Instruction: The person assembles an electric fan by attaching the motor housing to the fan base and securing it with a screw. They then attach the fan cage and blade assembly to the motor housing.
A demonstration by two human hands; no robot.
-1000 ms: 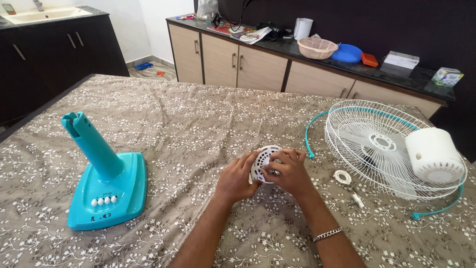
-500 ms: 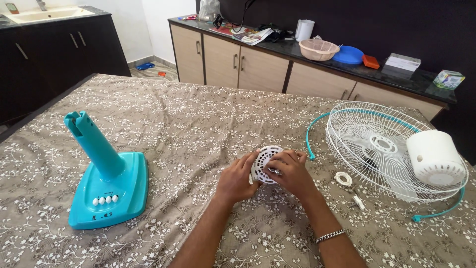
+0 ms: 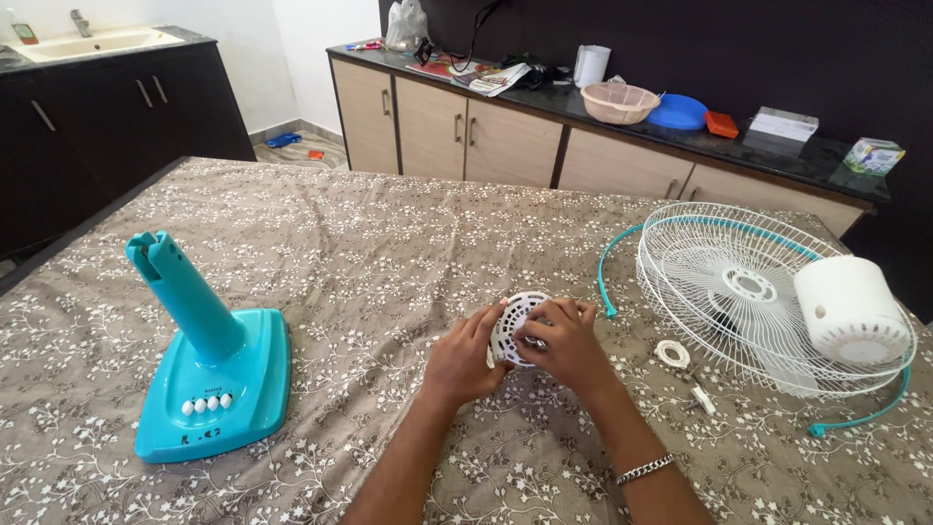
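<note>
Both my hands hold a small round white slotted fan cover (image 3: 512,319) over the middle of the cloth-covered table (image 3: 369,243). My left hand (image 3: 463,361) grips its left edge. My right hand (image 3: 564,342) wraps over its right side, fingers pressed on its face; a metal bracelet is on that wrist. A turquoise fan base with an angled stem (image 3: 204,360) stands at the left. A white wire fan guard (image 3: 748,287) with a turquoise rim lies at the right, and a white motor housing (image 3: 850,309) rests on it.
A small white ring (image 3: 671,353) and a small white part (image 3: 702,398) lie right of my hands. Behind the table runs a counter (image 3: 622,117) with cabinets, a basket, a blue plate and boxes. A dark cabinet with a sink (image 3: 87,44) stands at the far left.
My hands and the white cover stay in nearly the same place; the fingers have shifted slightly on it. The view has tipped a little.
</note>
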